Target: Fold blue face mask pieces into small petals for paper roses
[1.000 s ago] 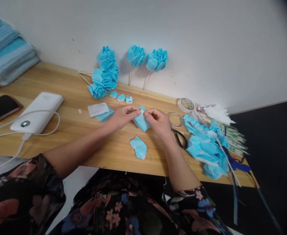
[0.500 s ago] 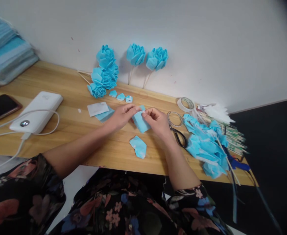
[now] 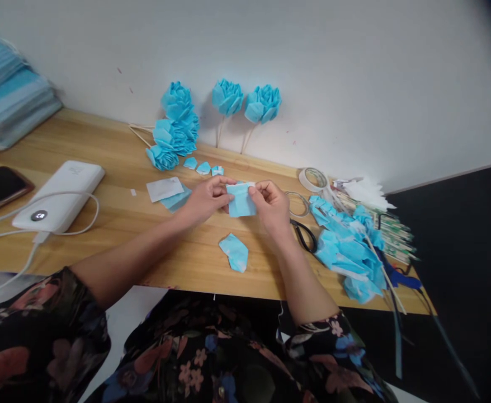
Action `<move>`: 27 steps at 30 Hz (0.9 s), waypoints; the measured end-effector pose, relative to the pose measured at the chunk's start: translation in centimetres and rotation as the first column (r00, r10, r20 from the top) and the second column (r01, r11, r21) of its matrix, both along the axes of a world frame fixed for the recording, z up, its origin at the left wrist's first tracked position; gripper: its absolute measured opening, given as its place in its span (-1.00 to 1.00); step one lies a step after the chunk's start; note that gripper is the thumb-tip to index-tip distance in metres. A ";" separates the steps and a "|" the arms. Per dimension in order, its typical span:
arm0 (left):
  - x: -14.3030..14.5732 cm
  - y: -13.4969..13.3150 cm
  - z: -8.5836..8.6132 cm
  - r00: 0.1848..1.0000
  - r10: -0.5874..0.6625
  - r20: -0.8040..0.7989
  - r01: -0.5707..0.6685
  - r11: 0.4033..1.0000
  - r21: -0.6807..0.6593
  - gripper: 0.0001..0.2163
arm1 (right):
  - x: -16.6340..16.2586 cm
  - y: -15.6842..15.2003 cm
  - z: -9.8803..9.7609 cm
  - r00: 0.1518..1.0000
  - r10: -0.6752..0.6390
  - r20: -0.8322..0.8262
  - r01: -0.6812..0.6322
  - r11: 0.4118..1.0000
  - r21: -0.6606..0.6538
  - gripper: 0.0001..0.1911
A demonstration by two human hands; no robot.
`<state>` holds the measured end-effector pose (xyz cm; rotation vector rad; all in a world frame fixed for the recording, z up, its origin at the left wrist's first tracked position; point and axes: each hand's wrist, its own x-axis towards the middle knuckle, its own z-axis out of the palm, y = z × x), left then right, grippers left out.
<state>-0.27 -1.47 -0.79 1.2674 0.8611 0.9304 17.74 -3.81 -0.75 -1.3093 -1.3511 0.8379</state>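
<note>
Between my two hands is a small square of light blue fabric point(image 3: 241, 202), held up above the table. My left hand point(image 3: 207, 198) pinches its left edge, thumb in front. At the upper right corner my right hand point(image 3: 272, 206) grips it between thumb and fingers. Below the hands lies a loose blue cut piece point(image 3: 235, 253). Behind them sit several small folded blue petals point(image 3: 204, 168). Left of my left hand, a white sheet point(image 3: 164, 189) overlaps a blue sheet point(image 3: 177, 200). Black-handled scissors point(image 3: 305, 235) rest beside my right wrist, partly hidden.
Blue fabric flowers point(image 3: 175, 134) on sticks stand and lie by the wall. At right are tape rolls point(image 3: 312, 179), crumpled blue scraps point(image 3: 350, 252) and a blue-handled tool point(image 3: 402, 278). A power bank point(image 3: 63, 193), a phone point(image 3: 0, 190) and stacked masks point(image 3: 13, 92) occupy the left.
The blue square in my hands has turned from a slant to nearly level, its top edge now stretched between both hands. The whole view has shifted slightly.
</note>
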 end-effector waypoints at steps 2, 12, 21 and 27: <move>0.0 0.1 -0.1 1.000 0.009 -0.024 -0.009 1.000 0.019 -0.68 | 0.0 0.2 -0.2 1.000 -0.009 0.014 0.009 1.000 0.002 -0.71; -3.8 -1.4 7.7 0.943 0.284 0.173 -0.324 0.901 0.287 -0.83 | 4.1 2.7 0.1 0.970 -0.243 -0.001 0.243 0.970 0.027 -0.61; -9.4 -14.6 6.1 0.866 -0.386 -0.319 0.423 0.905 0.051 -0.83 | 4.0 4.4 2.3 0.990 -0.124 0.063 0.121 0.992 0.046 -0.70; -9.0 -17.1 -7.8 0.825 -0.370 -0.427 0.327 0.929 -0.174 -0.74 | 4.4 7.0 1.5 0.924 -0.190 0.332 0.176 0.982 0.071 -0.80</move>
